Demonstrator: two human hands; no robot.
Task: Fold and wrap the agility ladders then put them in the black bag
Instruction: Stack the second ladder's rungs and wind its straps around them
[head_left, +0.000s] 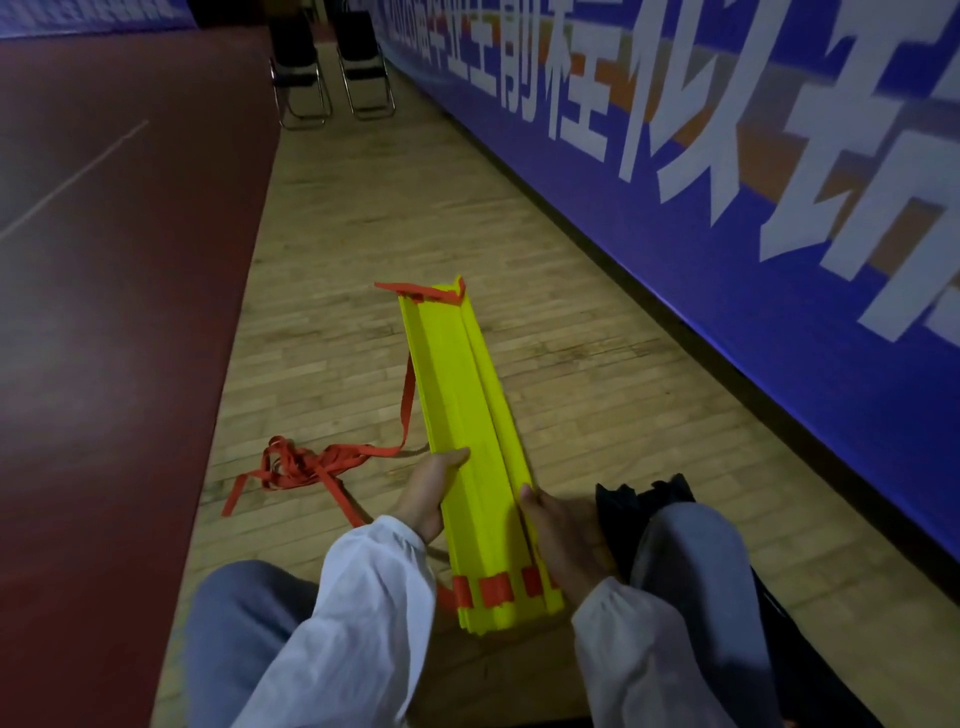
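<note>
The yellow ladder rungs are gathered into one long stack, lying on the wooden floor and running straight away from the person. The left hand grips the stack's left edge, thumb laid across the top; the right hand presses against the right edge, fingers curled down the side. Both are clamped on, squeezing it square. Off to the left, the loose red strap trails from the far end into a tangled heap, not yet wound round anything. The black bag waits just beside the right knee. The danger, I'd say: those slick rungs look ready to fan apart if either hand eases off, and that knotted strap could snag once wrapping begins.
</note>
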